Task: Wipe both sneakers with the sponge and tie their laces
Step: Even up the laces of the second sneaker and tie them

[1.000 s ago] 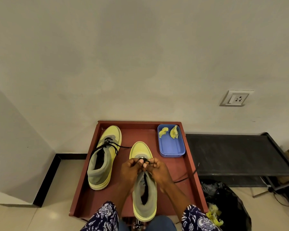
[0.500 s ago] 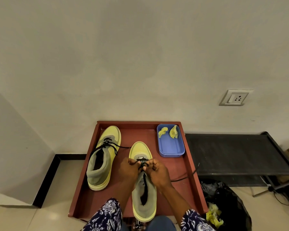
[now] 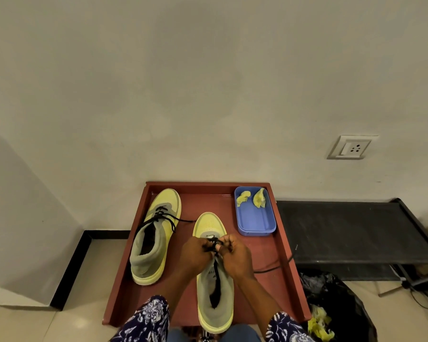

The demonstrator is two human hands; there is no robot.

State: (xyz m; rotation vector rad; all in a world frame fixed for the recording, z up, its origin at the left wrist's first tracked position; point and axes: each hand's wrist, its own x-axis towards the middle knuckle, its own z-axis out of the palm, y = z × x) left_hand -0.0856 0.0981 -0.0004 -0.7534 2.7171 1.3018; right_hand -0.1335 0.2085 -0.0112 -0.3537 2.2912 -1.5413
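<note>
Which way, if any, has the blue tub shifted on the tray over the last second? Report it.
No. The blue tub sits in the same far right corner of the red tray, with both hands at the near sneaker's lace.

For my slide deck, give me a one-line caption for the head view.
Both hands pinch the black lace of the near yellow sneaker on a red tray.

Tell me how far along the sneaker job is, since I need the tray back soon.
Looks done: the far sneaker shows what looks like a tied bow, and the sponge pieces lie in the blue tub; whether wiping happened can't be told. In hand: left hand and right hand pinch the near sneaker's lace. Left: finishing that knot; a loose end trails over the tray.
</note>
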